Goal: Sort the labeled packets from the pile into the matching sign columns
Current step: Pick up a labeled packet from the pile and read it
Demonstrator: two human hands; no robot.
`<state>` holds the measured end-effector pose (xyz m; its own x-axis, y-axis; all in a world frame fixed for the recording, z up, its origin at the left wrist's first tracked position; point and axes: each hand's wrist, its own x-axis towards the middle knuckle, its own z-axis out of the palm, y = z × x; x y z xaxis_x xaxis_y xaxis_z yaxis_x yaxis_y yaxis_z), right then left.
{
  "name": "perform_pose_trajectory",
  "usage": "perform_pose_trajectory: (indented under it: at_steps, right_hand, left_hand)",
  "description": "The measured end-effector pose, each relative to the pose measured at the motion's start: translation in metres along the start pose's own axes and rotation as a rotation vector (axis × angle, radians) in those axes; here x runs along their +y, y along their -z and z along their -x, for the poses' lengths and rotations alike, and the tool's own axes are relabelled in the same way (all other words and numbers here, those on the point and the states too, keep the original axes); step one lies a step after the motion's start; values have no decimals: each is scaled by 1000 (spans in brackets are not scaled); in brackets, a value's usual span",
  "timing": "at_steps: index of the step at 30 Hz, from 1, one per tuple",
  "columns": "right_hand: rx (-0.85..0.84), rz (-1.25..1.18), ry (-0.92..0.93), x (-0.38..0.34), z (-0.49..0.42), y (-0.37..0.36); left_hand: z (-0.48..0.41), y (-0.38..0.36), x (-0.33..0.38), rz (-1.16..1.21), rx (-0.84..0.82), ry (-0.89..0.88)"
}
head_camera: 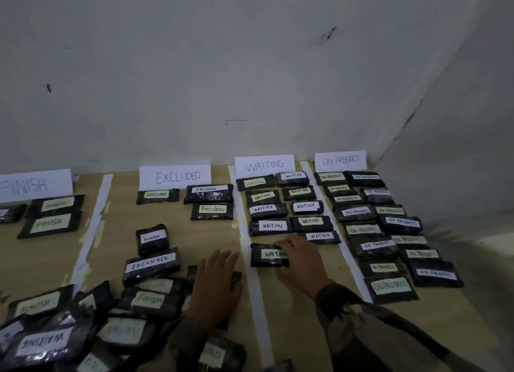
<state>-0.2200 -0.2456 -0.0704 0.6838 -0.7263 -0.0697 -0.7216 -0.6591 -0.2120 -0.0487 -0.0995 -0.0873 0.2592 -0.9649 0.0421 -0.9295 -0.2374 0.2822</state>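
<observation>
WAITING packet (268, 255) long axis sideways, label upright; right hand (301, 256) seemingly pinching it; left hand (215, 282) spread flat.

Black glossy packets (269, 255) with white or pale green labels; white signs (264, 164) lettered blue; tan wood counter (116, 232) with white tape strips (93, 221); grey wall (250, 65); brown mottled sleeves (375, 324).

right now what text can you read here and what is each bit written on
"FINISH": sign, leftmost column
"EXCLUDED": sign
"WAITING": sign
"ON PROGRESS": sign
"WAITING": packet under the right hand
"FINISH": lone packet in the EXCLUDED column
"EXCLUDED": packet just below it
"WAITING", upside down: pile packet
Several pile and ON PROGRESS labels are too blurred to read.
</observation>
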Motion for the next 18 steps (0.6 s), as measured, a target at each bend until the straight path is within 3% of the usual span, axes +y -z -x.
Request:
perform_pose_trajectory:
  at_steps: [10,18]
  right_hand:
    - [-95,88,108,36,-31,-4]
    - [22,49,133,43,-33,-8]
  left_hand:
    - [-38,-24,19,14,-50,69]
    - [-48,-32,20,-40,-77,102]
